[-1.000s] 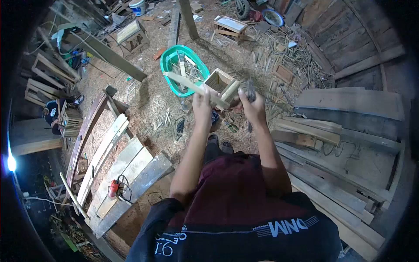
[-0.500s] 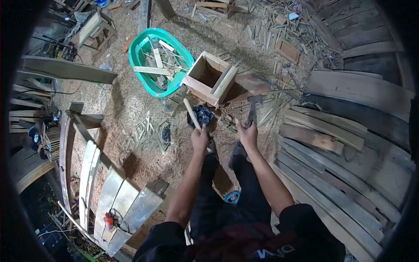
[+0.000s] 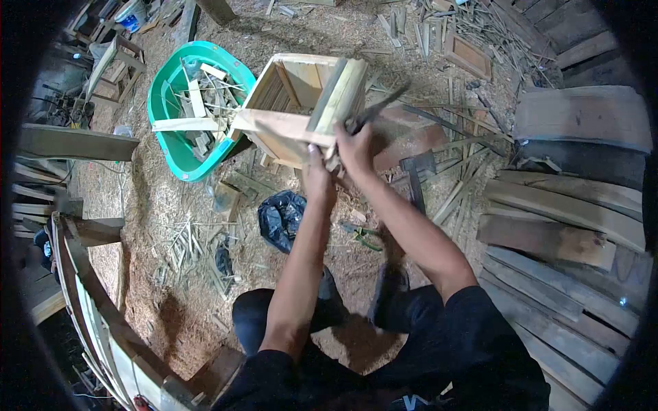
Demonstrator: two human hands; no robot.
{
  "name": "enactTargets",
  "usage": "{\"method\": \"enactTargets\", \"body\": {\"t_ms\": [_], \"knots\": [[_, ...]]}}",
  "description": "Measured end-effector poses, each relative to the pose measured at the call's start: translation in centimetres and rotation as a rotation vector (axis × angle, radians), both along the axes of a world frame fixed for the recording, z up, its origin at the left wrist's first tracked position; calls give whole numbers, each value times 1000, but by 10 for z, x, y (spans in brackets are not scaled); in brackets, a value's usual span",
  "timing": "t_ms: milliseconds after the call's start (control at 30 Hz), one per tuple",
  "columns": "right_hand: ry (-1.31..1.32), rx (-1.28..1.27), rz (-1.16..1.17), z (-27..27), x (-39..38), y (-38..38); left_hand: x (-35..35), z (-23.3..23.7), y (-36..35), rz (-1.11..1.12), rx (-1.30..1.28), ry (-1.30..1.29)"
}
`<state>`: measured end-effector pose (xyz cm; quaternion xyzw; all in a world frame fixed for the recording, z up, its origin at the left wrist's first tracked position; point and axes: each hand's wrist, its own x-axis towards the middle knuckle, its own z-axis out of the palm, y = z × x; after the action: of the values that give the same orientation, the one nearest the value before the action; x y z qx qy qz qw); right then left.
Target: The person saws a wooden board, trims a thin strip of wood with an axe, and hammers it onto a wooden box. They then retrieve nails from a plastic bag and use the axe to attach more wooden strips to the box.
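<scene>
Both hands are at the near corner of an open wooden box [image 3: 281,125]. My left hand [image 3: 319,177] is closed round a light wooden stick [image 3: 281,139], blurred by motion, that runs up and left across the box's front. My right hand [image 3: 355,149] grips a dark tool [image 3: 379,109], also blurred, its long end pointing up and right; its exact kind is hard to tell. Pale and grey strips lie along the box's right side.
A green tub [image 3: 159,113] of wood scraps stands left of the box. Below are a black plastic bag [image 3: 281,220] and green-handled pliers [image 3: 363,236]. Stacked planks [image 3: 558,205] line the right, and a person's sleeve shows at the far left edge.
Both hands have moved forward from near the legs up to the box. The body has bent lower, and the box, tub and bag appear larger. The stick and dark tool are still held.
</scene>
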<state>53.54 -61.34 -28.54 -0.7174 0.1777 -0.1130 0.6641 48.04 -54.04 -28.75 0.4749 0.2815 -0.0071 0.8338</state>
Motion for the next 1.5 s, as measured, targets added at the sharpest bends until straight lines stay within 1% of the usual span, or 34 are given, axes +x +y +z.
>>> {"method": "enactTargets", "body": {"t_ms": [33, 67, 100, 133, 167, 200, 233, 267, 300, 400, 433, 500, 533, 567, 633, 667, 733, 767, 800, 833, 900, 933, 967, 1033, 1067, 1100, 1133, 1167, 1200, 1267, 1333, 1400, 1433, 1500], "knots": [[116, -185, 35, -22, 26, -15, 13, -11, -12, 14, 96, 30], [101, -58, 56, -8, 43, -25, 28, -25, -27, 61, 99, -66], [97, -20, 111, -2, 57, -43, 44, -37, -38, 107, 100, -166], [16, -168, 62, -38, 89, -57, 59, -47, -42, -40, 89, -133], [-7, -296, -84, -29, 100, -67, 69, -47, -52, -123, 117, -147], [-188, -186, -1, -27, 113, -83, 79, -47, -62, -206, 147, -163], [-165, -184, 45, -49, 144, -106, 95, -62, -68, -278, 194, -200], [-156, -316, 53, -44, 153, -123, 112, -76, -74, -348, 243, -239], [-139, -448, 53, -38, 155, -137, 117, -77, -85, -360, 239, -312], [-142, -543, 132, -22, 116, -166, 122, -66, -88, -525, 231, -254], [-166, -588, 115, -32, 105, -172, 119, -63, -91, -507, 248, -284], [-138, -778, 130, -51, 76, -181, 102, -65, -95, -472, 283, -326], [-118, -722, 169, -58, 54, -183, 104, -84, -101, -353, 242, -432], [-72, -752, 206, -63, 32, -187, 103, -105, -100, -383, 326, -409], [24, -803, 290, -78, -13, -198, 83, -116, -93, -438, 498, -359], [53, -824, 298, -86, -27, -206, 70, -124, -96, -428, 554, -241], [120, -857, 319, -119, -58, -232, 51, -166, -99, -415, 509, -258], [147, -862, 293, -130, -70, -244, 42, -180, -101, -405, 486, -272], [170, -868, 267, -139, -79, -257, 22, -163, -106, -385, 618, -264], [193, -873, 242, -146, -88, -266, 9, -166, -109, -409, 668, -308], [253, -984, 321, -156, -101, -284, -4, -173, -117, -448, 769, -403], [283, -1041, 359, -155, -105, -287, -4, -186, -123, -382, 758, -549], [207, -1136, 340, -157, -111, -284, -3, -198, -124, -437, 750, -499], [47, -1319, 304, -146, -116, -263, -6, -201, -122, -538, 738, -392], [43, -1166, 441, -133, -112, -255, -4, -205, -122, -433, 719, -454], [81, -1082, 476, -133, -105, -243, -4, -190, -115, -400, 766, -446], [117, -997, 510, -134, -95, -232, -4, -160, -104, -366, 813, -439], [151, -914, 543, -134, -87, -220, -2, -143, -94, -331, 860, -433], [62, -890, 529, -130, -80, -208, 6, -141, -87, -94, 857, -546], [-26, -877, 471, -136, -45, -197, 17, -102, -57, 99, 908, -601], [-65, -828, 416, -131, -6, -187, 31, -83, -15, 338, 1154, -604], [-58, -749, 355, -110, 33, -180, 43, -80, 23, 422, 1170, -429], [-21, -789, 359, -116, 55, -179, 47, -81, 33, 461, 1173, -341], [59, -866, 362, -132, 86, -173, 48, -95, 44, 373, 983, -353]]}}
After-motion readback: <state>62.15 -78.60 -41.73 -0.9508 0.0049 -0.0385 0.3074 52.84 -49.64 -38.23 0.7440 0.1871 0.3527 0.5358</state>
